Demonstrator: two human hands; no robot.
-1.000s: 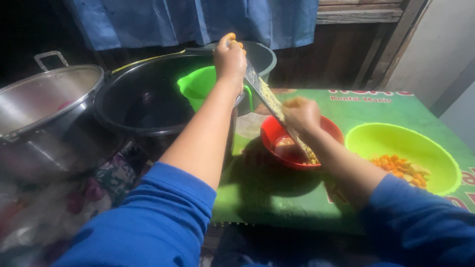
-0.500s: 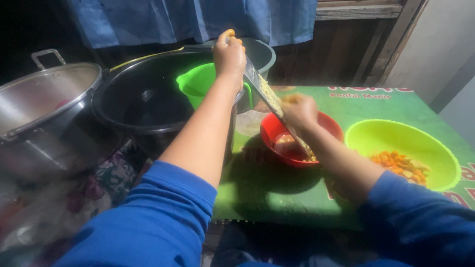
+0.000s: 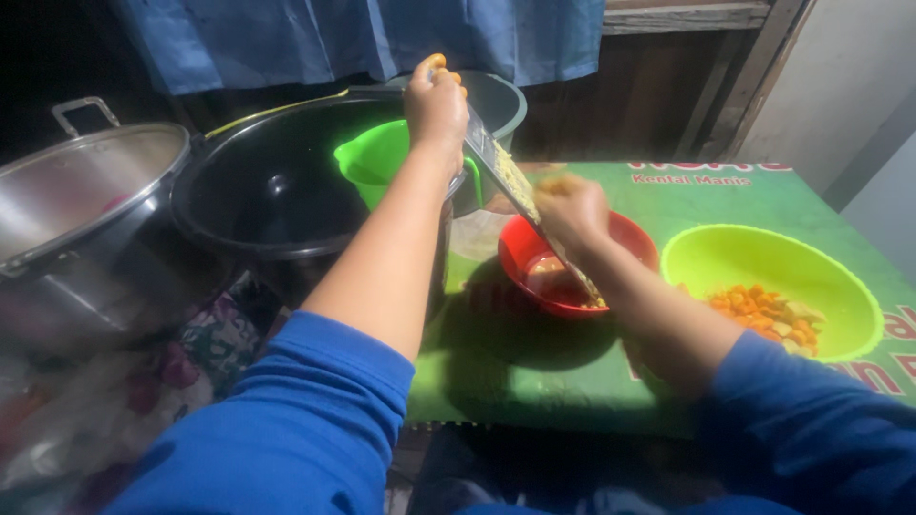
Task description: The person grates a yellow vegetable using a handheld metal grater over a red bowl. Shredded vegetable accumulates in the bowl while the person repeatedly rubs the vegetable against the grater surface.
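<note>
My left hand (image 3: 436, 103) grips the top end of a flat metal grater (image 3: 504, 170) that slants down into a red bowl (image 3: 534, 256). My right hand (image 3: 571, 208) presses a small yellow-orange piece of food against the grater's face, above the red bowl. Grated shreds cling to the grater and lie inside the bowl. To the right stands a lime green bowl (image 3: 840, 296) with several orange and pale chunks (image 3: 771, 313) in it. Both arms wear blue sleeves.
A green printed mat (image 3: 534, 372) covers the table. A big black pot (image 3: 267, 191) with a green scoop (image 3: 377, 157) sits at the left, a steel pot with lid (image 3: 86, 210) beyond it. A grey bucket (image 3: 501, 100) and blue cloth (image 3: 363, 38) are behind.
My right hand has slid slightly along the grater over the red bowl. My left hand keeps the grater in the same place.
</note>
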